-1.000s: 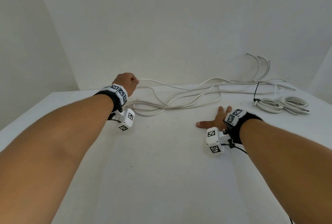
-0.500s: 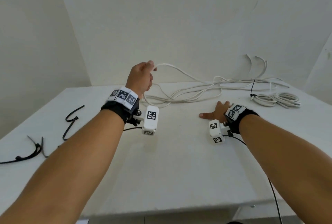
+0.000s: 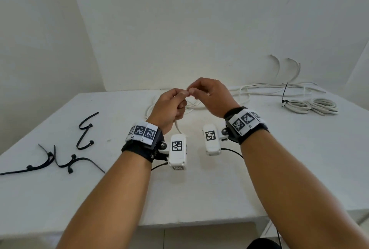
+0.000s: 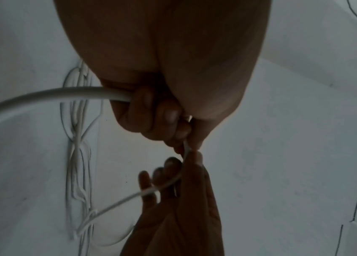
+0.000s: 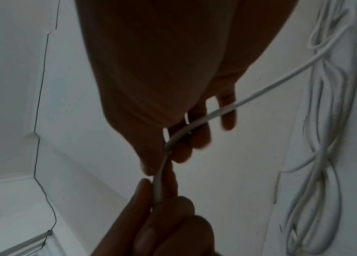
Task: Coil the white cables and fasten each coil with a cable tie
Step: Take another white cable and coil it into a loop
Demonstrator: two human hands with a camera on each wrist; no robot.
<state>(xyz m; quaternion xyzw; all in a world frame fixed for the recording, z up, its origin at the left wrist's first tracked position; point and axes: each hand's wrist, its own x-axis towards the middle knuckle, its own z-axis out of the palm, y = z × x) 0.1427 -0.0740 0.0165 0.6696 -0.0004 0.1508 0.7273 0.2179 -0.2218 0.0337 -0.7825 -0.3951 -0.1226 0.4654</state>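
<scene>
I see both hands raised over mid table, meeting on one cable (image 5: 197,123). Left hand (image 3: 169,108) fists its end; right hand (image 3: 211,96) pinches it just beside. Slack runs far-right to the loose pile (image 3: 265,89), so the right hand is nearer.

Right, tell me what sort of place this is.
Probably a bare indoor workspace set up for a cable-tidying recording, not a lived-in room: a plain white table against blank white walls, carrying only loose white cables, one tied white cable coil and spare black plastic cable ties.
</scene>
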